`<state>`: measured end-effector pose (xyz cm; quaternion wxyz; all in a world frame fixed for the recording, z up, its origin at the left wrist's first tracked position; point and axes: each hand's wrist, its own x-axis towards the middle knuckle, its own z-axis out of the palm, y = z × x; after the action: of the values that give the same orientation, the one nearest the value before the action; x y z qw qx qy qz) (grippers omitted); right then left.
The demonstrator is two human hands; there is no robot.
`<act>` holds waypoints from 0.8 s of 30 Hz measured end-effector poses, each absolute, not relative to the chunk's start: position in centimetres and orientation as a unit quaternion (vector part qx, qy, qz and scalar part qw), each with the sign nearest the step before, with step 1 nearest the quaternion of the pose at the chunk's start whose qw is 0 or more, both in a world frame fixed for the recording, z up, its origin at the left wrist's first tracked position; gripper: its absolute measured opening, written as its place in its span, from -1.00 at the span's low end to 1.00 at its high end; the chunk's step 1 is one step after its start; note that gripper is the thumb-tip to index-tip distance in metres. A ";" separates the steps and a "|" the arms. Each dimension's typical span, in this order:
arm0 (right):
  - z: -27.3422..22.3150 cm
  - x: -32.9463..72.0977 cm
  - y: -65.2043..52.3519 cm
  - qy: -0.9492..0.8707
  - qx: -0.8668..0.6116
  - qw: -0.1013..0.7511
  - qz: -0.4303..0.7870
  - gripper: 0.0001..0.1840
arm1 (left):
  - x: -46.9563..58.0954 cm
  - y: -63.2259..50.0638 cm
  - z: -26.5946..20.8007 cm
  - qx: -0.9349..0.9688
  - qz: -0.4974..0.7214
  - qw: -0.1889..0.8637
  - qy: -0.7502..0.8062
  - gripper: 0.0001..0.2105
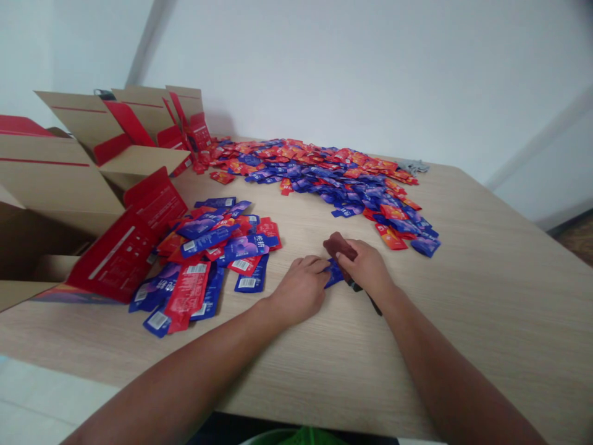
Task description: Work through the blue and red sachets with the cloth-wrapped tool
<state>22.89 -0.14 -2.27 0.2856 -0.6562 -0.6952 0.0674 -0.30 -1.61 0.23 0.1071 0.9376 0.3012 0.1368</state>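
Note:
My left hand [303, 287] rests on the table with bent fingers gripping the edge of a blue sachet [334, 274]. Much of that sachet is hidden under my hands. My right hand [368, 267] is closed around a dark brown object [340, 247], which it holds over the sachet's right side. A black part and a thin black strap or cord [374, 305] show below it; its exact kind is unclear. To the left of my hands lies a loose pile of red and blue sachets [245, 246], some with barcodes facing up.
A long heap of red, orange and blue sachets [324, 176] spreads along the back of the wooden table [486, 296]. Several open cardboard boxes with red flaps [134, 247] line the left side. A grey crumpled item [414, 165] lies behind the heap near the wall.

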 end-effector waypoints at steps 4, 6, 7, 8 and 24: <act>-2.3 23.0 -0.2 -0.701 -0.647 0.291 0.071 -0.67 | -0.2 -1.4 -0.7 0.958 0.149 0.106 0.221 -0.57; -2.3 22.9 -0.2 -0.706 -0.638 0.298 0.074 -0.66 | -0.1 -1.2 -1.0 0.958 0.159 0.101 0.218 -0.62; -2.3 22.8 -0.3 -0.711 -0.630 0.302 0.078 -0.66 | -0.1 -1.1 -1.1 0.956 0.163 0.099 0.222 -0.65; -2.3 22.6 -0.4 -0.718 -0.620 0.305 0.083 -0.65 | -0.1 -1.0 -1.1 0.955 0.167 0.099 0.226 -0.68; -2.6 23.3 0.0 -0.688 -0.670 0.277 0.046 -0.71 | -0.3 -0.9 -0.6 0.945 0.176 0.142 0.236 -0.71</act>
<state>23.30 0.04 -2.62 0.2766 -0.6696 -0.6878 0.0459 -0.28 -0.93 -0.62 0.1419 0.9451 0.2358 0.1762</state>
